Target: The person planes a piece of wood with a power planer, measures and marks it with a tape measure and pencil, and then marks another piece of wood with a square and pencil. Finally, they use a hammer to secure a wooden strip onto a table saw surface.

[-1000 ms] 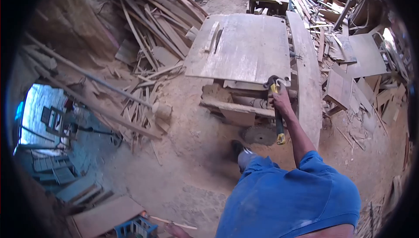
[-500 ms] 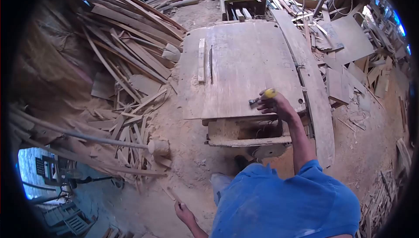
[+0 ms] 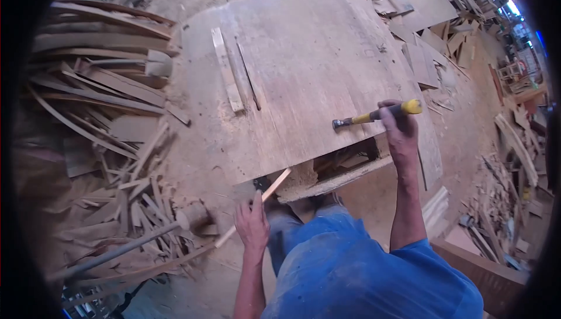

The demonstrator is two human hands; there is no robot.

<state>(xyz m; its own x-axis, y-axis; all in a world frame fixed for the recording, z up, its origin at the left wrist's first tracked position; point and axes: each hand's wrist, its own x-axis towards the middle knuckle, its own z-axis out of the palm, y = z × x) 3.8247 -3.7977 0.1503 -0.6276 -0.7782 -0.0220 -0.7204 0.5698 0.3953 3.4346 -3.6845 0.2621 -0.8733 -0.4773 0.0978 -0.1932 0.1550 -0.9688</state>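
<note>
A hammer point(image 3: 365, 118) with a yellow and black handle is in my right hand point(image 3: 401, 134), its head to the left, over the front right part of the wooden table top point(image 3: 292, 67). My left hand point(image 3: 252, 225) holds a thin wooden strip point(image 3: 276, 184), slanting up to the right beside the table's front edge. A light wooden batten point(image 3: 227, 70) lies on the left part of the top, next to a narrow dark slot point(image 3: 248, 78).
Long boards and offcuts point(image 3: 111, 85) are heaped at the left. A wooden mallet-like block on a pole point(image 3: 193, 216) stands at lower left. Below the table's front edge is an open compartment point(image 3: 345, 164). More scrap wood point(image 3: 491, 202) lies at the right.
The view has shifted and turned. My left hand has come up to the table's front edge with the strip. My right hand now shows the hammer's full handle, pointing right.
</note>
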